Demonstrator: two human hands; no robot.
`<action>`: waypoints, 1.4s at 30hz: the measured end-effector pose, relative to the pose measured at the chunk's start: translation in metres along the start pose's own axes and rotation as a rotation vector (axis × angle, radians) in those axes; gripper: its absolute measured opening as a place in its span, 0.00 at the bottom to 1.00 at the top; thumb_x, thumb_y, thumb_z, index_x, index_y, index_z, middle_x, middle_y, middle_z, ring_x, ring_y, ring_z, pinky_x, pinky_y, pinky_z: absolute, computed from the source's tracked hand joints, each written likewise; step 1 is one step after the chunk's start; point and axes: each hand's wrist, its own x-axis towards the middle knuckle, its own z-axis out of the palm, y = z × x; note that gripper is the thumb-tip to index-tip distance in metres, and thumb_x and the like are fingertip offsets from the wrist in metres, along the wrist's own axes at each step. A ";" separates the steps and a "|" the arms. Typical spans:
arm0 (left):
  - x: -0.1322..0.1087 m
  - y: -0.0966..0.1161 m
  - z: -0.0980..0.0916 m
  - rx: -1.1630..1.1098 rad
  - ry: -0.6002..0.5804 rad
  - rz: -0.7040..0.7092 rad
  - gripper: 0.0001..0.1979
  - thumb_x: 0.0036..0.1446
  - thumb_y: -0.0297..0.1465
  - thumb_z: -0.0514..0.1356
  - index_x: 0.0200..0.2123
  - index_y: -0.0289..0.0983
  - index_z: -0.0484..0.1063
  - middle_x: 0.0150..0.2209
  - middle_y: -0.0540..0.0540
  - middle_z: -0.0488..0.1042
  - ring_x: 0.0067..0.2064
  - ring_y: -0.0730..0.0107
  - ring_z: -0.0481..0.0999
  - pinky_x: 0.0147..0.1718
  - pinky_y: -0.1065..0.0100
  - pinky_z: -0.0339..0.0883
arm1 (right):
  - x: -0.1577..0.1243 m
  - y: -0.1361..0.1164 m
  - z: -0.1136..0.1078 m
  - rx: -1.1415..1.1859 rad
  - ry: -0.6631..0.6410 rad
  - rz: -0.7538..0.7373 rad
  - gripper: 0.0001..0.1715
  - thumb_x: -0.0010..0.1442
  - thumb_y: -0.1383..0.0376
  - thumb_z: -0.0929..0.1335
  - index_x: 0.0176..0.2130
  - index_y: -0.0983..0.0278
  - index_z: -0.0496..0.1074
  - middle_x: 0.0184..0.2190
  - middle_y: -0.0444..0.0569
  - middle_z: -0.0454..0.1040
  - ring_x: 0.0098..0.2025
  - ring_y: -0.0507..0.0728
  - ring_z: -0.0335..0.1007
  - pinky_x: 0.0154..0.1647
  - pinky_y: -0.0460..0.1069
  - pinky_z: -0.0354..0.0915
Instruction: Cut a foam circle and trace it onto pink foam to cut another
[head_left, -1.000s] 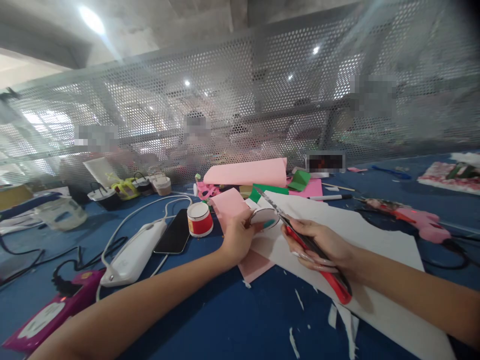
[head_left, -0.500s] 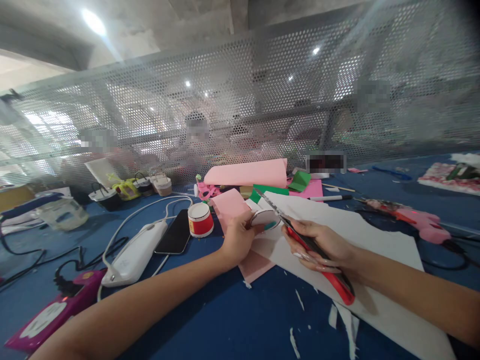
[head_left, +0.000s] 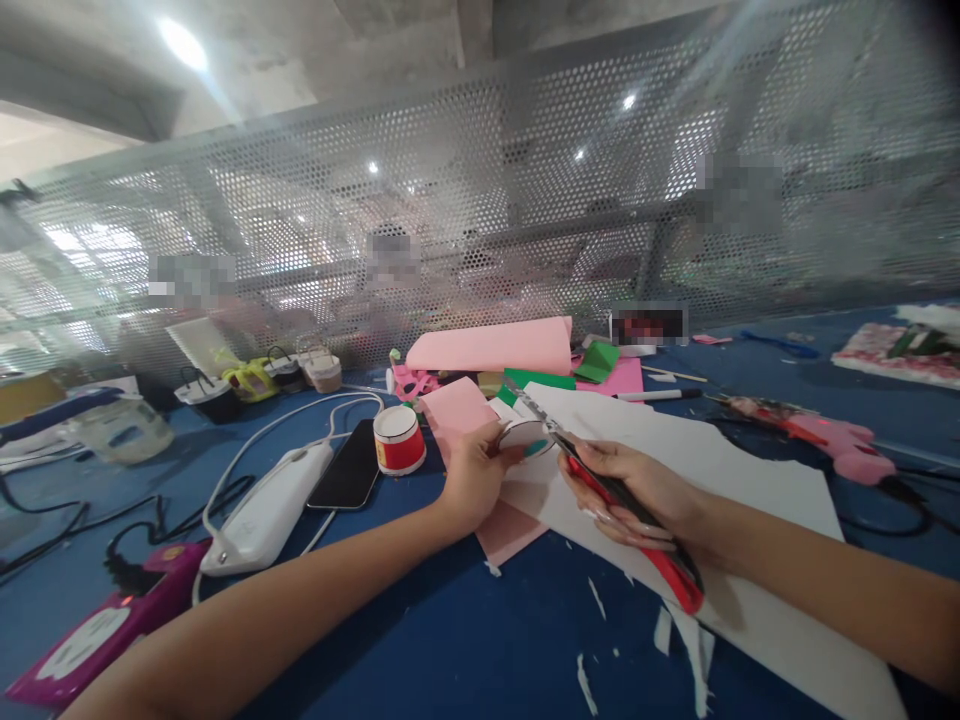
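A small white paper disc [head_left: 517, 434] with a dark edge is pinched in my left hand [head_left: 476, 478]. My right hand [head_left: 634, 500] is closed round scissors [head_left: 679, 578] with red-and-black handles. Their metal blades point up and left, lying right at the disc's right edge; whether they touch it I cannot tell. Beneath both hands lie a large white sheet [head_left: 750, 520] and pink paper [head_left: 514, 535]. A short red-and-white cup [head_left: 400, 442] stands left of my left hand.
A phone [head_left: 346, 470], white power strip [head_left: 270, 510] and magenta power strip [head_left: 112, 630] lie left. Rolled pink paper [head_left: 491, 345] and green paper [head_left: 551, 379] are behind. A pink glue gun [head_left: 847, 445] lies right, with cords. Paper scraps [head_left: 694, 650] litter the front. Perforated metal screen [head_left: 465, 220] stands behind.
The scissors and my right hand have shifted slightly left, with the blades closer to the disc. My left hand keeps its grip on the disc. The whole view has drifted a little.
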 end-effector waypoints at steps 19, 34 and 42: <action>0.005 -0.006 0.000 -0.243 0.111 -0.030 0.13 0.42 0.29 0.65 0.34 0.35 0.72 0.35 0.46 0.77 0.37 0.66 0.75 0.35 0.66 0.71 | 0.002 0.000 0.000 0.058 0.067 -0.045 0.15 0.63 0.58 0.62 0.31 0.66 0.67 0.13 0.39 0.66 0.05 0.43 0.44 0.05 0.40 0.48; 0.005 -0.008 0.000 -0.156 0.091 0.006 0.12 0.44 0.25 0.63 0.36 0.35 0.74 0.36 0.46 0.78 0.38 0.66 0.75 0.40 0.64 0.69 | 0.000 -0.002 0.003 0.038 0.049 -0.022 0.15 0.64 0.58 0.61 0.31 0.66 0.66 0.13 0.39 0.65 0.05 0.43 0.43 0.05 0.39 0.47; 0.001 -0.005 -0.001 -0.030 0.026 0.029 0.10 0.44 0.23 0.62 0.34 0.36 0.76 0.33 0.48 0.78 0.37 0.66 0.75 0.39 0.65 0.67 | 0.001 -0.001 0.000 0.009 0.038 -0.017 0.16 0.64 0.57 0.61 0.31 0.66 0.67 0.14 0.38 0.65 0.06 0.43 0.44 0.05 0.40 0.48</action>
